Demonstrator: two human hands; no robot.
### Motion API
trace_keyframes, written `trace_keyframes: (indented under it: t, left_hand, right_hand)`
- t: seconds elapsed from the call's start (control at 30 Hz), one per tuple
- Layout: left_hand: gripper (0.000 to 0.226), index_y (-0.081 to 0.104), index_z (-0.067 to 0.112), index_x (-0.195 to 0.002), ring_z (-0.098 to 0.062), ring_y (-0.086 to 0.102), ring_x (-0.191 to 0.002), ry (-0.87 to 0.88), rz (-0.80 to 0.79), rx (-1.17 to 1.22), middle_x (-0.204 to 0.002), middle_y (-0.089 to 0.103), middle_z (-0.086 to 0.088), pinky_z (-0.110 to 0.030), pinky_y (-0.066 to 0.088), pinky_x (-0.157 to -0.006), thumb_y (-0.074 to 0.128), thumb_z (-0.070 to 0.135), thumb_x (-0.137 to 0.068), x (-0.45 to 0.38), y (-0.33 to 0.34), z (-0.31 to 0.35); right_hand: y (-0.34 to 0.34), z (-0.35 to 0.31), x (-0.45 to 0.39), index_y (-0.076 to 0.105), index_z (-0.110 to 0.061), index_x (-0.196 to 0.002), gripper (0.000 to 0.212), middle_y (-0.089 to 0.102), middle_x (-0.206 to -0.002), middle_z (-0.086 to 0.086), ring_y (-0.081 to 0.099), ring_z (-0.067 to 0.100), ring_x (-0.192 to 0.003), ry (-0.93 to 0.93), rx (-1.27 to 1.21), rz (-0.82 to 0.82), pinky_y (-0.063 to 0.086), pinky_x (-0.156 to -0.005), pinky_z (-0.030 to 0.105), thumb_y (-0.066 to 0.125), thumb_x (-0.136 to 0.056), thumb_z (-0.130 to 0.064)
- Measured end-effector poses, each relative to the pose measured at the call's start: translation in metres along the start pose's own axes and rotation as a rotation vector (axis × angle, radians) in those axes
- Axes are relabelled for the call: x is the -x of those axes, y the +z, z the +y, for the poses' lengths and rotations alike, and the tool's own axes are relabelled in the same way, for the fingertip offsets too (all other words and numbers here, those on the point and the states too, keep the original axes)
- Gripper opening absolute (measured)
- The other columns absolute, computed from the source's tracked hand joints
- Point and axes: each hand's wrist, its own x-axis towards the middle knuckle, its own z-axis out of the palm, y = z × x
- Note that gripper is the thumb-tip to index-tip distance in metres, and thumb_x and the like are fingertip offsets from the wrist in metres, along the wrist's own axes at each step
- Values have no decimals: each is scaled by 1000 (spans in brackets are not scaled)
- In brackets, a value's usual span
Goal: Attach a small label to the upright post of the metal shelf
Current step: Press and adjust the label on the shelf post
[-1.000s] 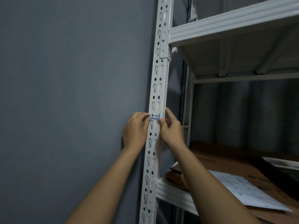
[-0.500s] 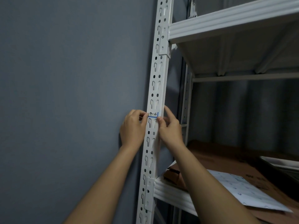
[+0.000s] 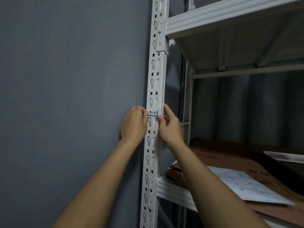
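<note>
A small white label [image 3: 153, 113] with a blue border and dark handwriting lies across the front face of the white slotted upright post [image 3: 155, 76] of the metal shelf. My left hand [image 3: 134, 124] is at the post's left side, its thumb pressing the label's left end. My right hand [image 3: 170, 126] is at the post's right side, thumb tip on the label's lower right corner and forefinger stretched up along the post's edge. How far the label's ends wrap round the post is hidden by my fingers.
A grey wall [image 3: 65, 96] runs close along the post's left. An upper shelf board [image 3: 230, 15] juts out above. The lower shelf [image 3: 172, 190] carries flat brown cardboard [image 3: 230, 157] and a white printed sheet [image 3: 243, 185]. A rear post [image 3: 187, 102] stands behind.
Both hands and the label stay at the same spot on the post; only the camera view has drifted slightly.
</note>
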Motion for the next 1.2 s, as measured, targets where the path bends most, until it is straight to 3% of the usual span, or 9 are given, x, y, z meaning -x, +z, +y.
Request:
trace_keyframes:
  t: [0.1,0.27,0.4,0.57,0.9,0.97,1.03,1.13,1.2]
  left_hand:
    - [22,58,13,-97,-23,55,-95,8,21,6,-106,58,-3,-33,37,-70,44,30,-98,-1,0,-1]
    - [21,58,12,-96,-26,55,-94,23,62,20,-105,58,-5,-34,37,-71,45,28,-97,1,-2,-1]
    - [21,58,7,-102,-30,55,-93,55,305,149,-109,57,-11,-37,36,-74,45,23,-98,-21,-27,13]
    - [14,60,13,-95,-20,56,-86,88,88,166,-103,58,-5,-33,43,-77,49,22,-96,-11,-17,-6]
    - [19,66,16,-108,-18,62,-93,-66,-22,253,-107,67,-1,-28,47,-81,58,21,-91,4,3,-19]
    - [24,65,12,-112,-13,62,-90,-111,-48,354,-107,69,-3,-23,46,-81,61,21,-90,6,8,-23]
    - [24,65,10,-111,-9,61,-86,-124,-45,436,-104,70,-4,-21,46,-80,62,20,-89,7,11,-25]
    - [22,66,12,-110,-6,60,-83,-117,-37,481,-98,69,0,-18,46,-77,62,21,-90,7,12,-27]
    - [19,66,14,-108,-5,60,-81,-99,-48,508,-97,69,1,-16,45,-75,60,20,-90,7,13,-27]
  right_hand:
    - [-1,-1,1,37,-37,-143,48,68,-113,-7,66,9,-92,-3,9,1,55,-85,37,50,-98,-28]
    - [1,0,0,38,-41,-140,45,69,-109,-7,67,13,-92,-6,17,-4,55,-86,44,49,-97,-30]
    - [1,0,-3,40,-43,-137,45,70,-107,-9,66,15,-96,-3,49,12,52,-89,44,50,-95,-32]
    - [3,-3,0,42,-43,-135,45,71,-104,-4,67,21,-95,-2,46,21,52,-88,46,51,-92,-33]
    - [-8,-15,7,42,-33,-140,45,68,-108,-4,66,14,-92,-11,27,-18,54,-88,43,52,-97,-24]
    - [-15,-19,8,40,-31,-141,48,64,-118,-2,63,11,-94,-91,158,-20,53,-88,36,54,-96,-24]
    - [-19,-24,6,38,-27,-142,54,54,-128,0,54,14,-105,-278,460,58,50,-84,34,59,-92,-24]
    - [-21,-32,-7,61,-14,-120,42,58,-112,10,55,29,-98,-782,872,160,52,-69,40,73,-80,-17]
    - [-20,-39,-22,71,-11,-97,24,63,-98,10,58,32,-87,-979,996,148,46,-63,37,76,-74,-17]
